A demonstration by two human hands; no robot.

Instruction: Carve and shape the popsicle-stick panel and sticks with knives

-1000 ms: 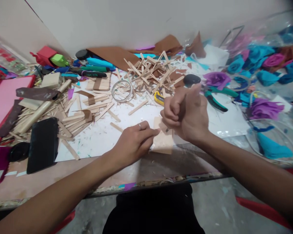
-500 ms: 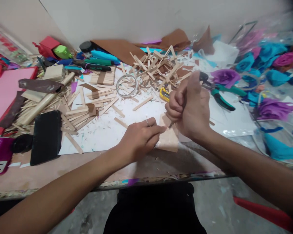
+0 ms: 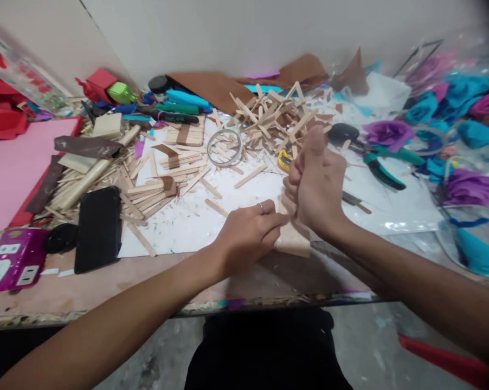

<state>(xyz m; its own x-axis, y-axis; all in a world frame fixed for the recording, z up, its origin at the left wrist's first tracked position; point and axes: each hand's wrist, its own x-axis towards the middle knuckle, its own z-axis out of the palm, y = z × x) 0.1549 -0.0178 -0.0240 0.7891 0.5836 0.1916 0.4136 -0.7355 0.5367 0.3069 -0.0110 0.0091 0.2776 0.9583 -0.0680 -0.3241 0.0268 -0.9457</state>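
My left hand [image 3: 252, 233], a ring on one finger, is closed with its fingertips pinched together over a flat pale wooden block [image 3: 295, 242]. What those fingertips pinch is too small to make out. Close to its right, my right hand [image 3: 320, 187] is curled into a fist with the thumb on top, above the block's far edge. Its palm and fingers hide whatever it grips. Behind this fist a yellow cutter [image 3: 284, 161] partly shows. To its right lies a narrow dark piece [image 3: 351, 199] with a wooden stick end.
Loose craft sticks [image 3: 272, 116] pile up at the back, with more at left. A tape roll [image 3: 225, 147], black phone [image 3: 98, 230] and purple box [image 3: 14, 260] lie leftward. Green-handled pliers [image 3: 385, 170] and paper flowers [image 3: 391, 132] are at right. White paper [image 3: 187, 222] covers the tabletop's middle.
The view has shifted, so the table appears farther right and slightly lower. Relative to the table, my right fist has moved left, uncovering more of the narrow dark piece. My left hand stays at the block.
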